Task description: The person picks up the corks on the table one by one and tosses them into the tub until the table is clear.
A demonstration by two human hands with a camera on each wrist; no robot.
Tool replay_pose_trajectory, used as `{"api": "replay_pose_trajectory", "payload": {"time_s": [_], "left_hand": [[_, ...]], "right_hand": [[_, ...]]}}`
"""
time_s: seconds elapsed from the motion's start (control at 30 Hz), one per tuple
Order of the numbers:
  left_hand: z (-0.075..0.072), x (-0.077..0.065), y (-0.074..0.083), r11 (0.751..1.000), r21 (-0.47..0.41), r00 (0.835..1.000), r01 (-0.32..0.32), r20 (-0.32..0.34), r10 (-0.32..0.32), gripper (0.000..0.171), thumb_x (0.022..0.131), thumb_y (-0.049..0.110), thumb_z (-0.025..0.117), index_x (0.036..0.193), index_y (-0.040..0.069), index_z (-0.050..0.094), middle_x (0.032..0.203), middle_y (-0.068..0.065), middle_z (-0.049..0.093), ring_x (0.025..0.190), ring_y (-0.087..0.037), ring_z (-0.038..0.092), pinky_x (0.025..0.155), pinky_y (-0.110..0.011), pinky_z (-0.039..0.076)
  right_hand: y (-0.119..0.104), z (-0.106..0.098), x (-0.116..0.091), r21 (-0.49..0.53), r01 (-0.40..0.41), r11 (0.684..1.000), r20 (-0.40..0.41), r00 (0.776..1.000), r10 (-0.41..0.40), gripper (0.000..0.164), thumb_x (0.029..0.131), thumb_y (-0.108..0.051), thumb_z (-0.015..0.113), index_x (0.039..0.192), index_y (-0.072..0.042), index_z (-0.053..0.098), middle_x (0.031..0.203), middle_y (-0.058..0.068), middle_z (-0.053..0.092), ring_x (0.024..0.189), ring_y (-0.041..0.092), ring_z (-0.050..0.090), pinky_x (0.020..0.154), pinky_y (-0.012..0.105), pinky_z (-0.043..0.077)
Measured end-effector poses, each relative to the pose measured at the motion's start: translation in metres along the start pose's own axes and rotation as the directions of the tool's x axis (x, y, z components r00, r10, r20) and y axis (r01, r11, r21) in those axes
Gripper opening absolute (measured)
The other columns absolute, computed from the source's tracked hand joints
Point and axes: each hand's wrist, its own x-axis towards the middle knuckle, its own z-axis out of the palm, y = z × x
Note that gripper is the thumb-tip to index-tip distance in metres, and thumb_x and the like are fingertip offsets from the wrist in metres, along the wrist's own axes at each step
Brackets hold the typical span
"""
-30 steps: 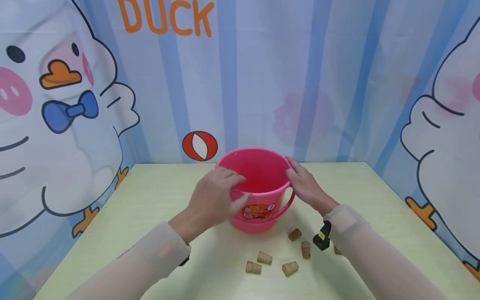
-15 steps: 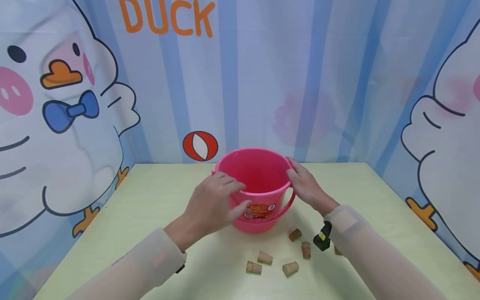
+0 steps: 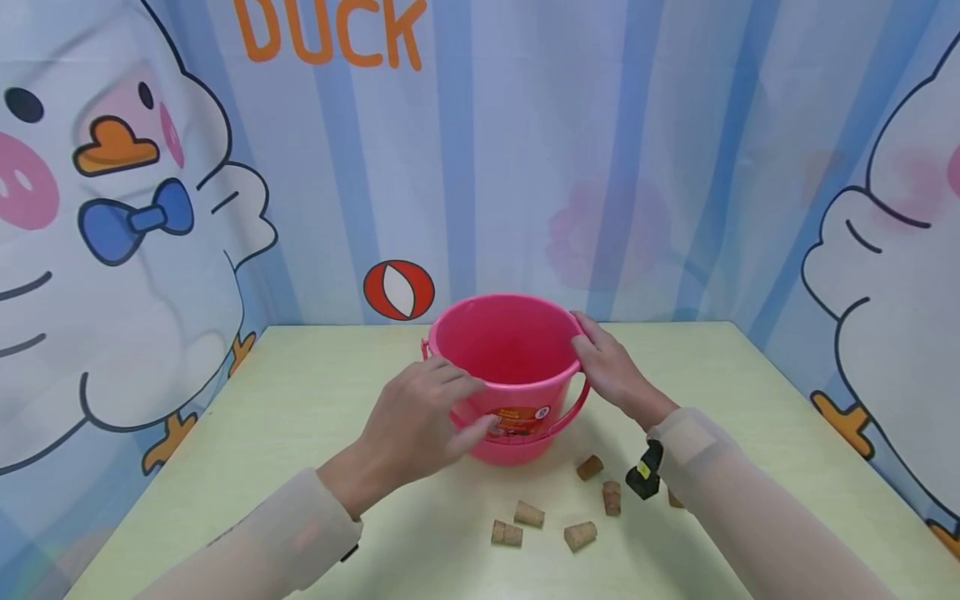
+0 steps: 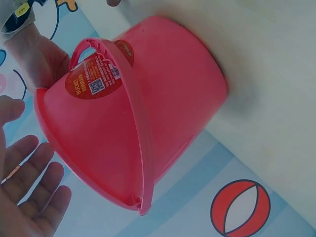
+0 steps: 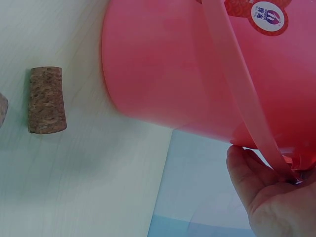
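Note:
A pink plastic bucket (image 3: pixel 480 429) stands upright on the table, its mouth tilted toward me in the head view. The handle (image 4: pixel 140 123) hangs down along the front, across a red label (image 4: pixel 94 79). My right hand (image 3: pixel 617 371) grips the rim on the right side, beside the handle's joint; part of its fingers is hidden in the right wrist view. My left hand (image 3: pixel 412 425) hovers at the near left of the rim, fingers loosely bent and spread. In the left wrist view those fingers (image 4: pixel 47 182) are apart from the bucket and hold nothing.
Several corks lie on the table in front of the bucket, among them a dark cork (image 3: pixel 589 467), an upright-looking cork (image 5: pixel 47 100) and a pale cork (image 3: pixel 580 536). One is partly behind the right sleeve (image 3: pixel 750 500). A printed curtain (image 3: pixel 525 150) closes the back.
My left hand has drawn back from the bucket's rim, down and to the left, uncovering the left handle joint. The right hand and the bucket have stayed in place.

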Motion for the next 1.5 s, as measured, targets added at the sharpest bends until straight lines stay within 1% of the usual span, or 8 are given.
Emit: {"api": "replay_pose_trajectory", "payload": {"time_s": [0.17,0.33,0.5,0.6,0.8,1.0,1.2,1.5], "left_hand": [[0.000,-0.003,0.000,1.000,-0.028,1.000,-0.012,0.015,0.012,0.047,0.074,0.031,0.092,0.114,0.013,0.078,0.109,0.000,0.077,0.106,-0.021,0.070,0.086,-0.038,0.060],[0.001,-0.007,-0.001,0.999,-0.042,0.999,-0.012,0.045,0.013,0.047,0.075,0.034,0.091,0.115,0.015,0.077,0.112,0.003,0.076,0.108,-0.018,0.069,0.089,-0.038,0.059],[0.004,-0.012,-0.002,0.999,-0.048,0.997,-0.008,0.081,0.012,0.047,0.076,0.034,0.091,0.117,0.015,0.077,0.115,0.003,0.076,0.108,-0.019,0.070,0.087,-0.038,0.060],[0.006,-0.014,-0.002,0.999,-0.053,0.995,-0.001,0.101,0.007,0.046,0.075,0.034,0.091,0.115,0.014,0.078,0.114,0.002,0.076,0.106,-0.019,0.071,0.087,-0.038,0.060],[0.008,-0.017,0.000,0.998,-0.066,0.991,0.018,0.134,-0.009,0.040,0.075,0.035,0.091,0.107,0.014,0.079,0.109,0.003,0.077,0.101,-0.014,0.071,0.087,-0.035,0.059],[0.013,-0.022,0.000,0.995,-0.097,0.985,0.030,0.172,-0.012,0.040,0.076,0.036,0.091,0.108,0.015,0.079,0.108,0.004,0.077,0.100,-0.011,0.071,0.088,-0.033,0.059],[0.019,-0.026,-0.001,0.992,-0.119,0.977,0.040,0.214,-0.014,0.038,0.077,0.036,0.090,0.107,0.016,0.079,0.110,0.005,0.077,0.103,-0.011,0.071,0.090,-0.034,0.058],[0.023,-0.034,0.000,0.992,-0.105,0.954,0.072,0.298,-0.038,0.040,0.079,0.039,0.087,0.111,0.016,0.080,0.109,0.005,0.077,0.100,-0.010,0.070,0.094,-0.033,0.057]], "right_hand": [[-0.001,0.000,0.000,0.001,0.001,1.000,0.001,1.000,-0.001,0.058,0.106,-0.024,0.044,0.161,-0.015,0.028,0.144,0.016,0.053,0.124,0.040,0.057,0.093,0.047,0.058],[-0.001,-0.001,-0.001,-0.007,0.008,1.000,0.001,1.000,-0.008,0.057,0.106,-0.024,0.042,0.160,-0.014,0.028,0.141,0.015,0.054,0.121,0.037,0.058,0.092,0.047,0.059],[-0.001,-0.001,-0.001,-0.005,0.007,1.000,0.003,1.000,-0.007,0.056,0.107,-0.024,0.042,0.160,-0.015,0.029,0.141,0.014,0.055,0.121,0.037,0.059,0.092,0.047,0.059],[0.000,-0.001,0.000,-0.003,0.007,1.000,0.002,1.000,-0.007,0.056,0.107,-0.025,0.042,0.160,-0.015,0.029,0.140,0.014,0.055,0.121,0.036,0.059,0.092,0.047,0.058],[0.000,-0.001,0.000,0.002,0.010,1.000,0.006,1.000,-0.010,0.057,0.107,-0.024,0.043,0.161,-0.015,0.027,0.143,0.016,0.054,0.123,0.039,0.058,0.093,0.047,0.058],[0.001,-0.001,0.000,0.007,0.011,1.000,0.008,1.000,-0.011,0.058,0.107,-0.025,0.043,0.161,-0.015,0.026,0.144,0.017,0.053,0.124,0.040,0.057,0.094,0.048,0.058],[0.001,-0.001,0.000,0.004,0.010,1.000,0.009,1.000,-0.010,0.058,0.107,-0.025,0.043,0.162,-0.015,0.025,0.145,0.016,0.052,0.125,0.040,0.056,0.094,0.048,0.057],[0.002,-0.001,0.001,0.000,0.013,1.000,0.006,1.000,-0.013,0.059,0.107,-0.024,0.044,0.162,-0.015,0.026,0.144,0.016,0.053,0.124,0.039,0.057,0.094,0.048,0.058]]}}
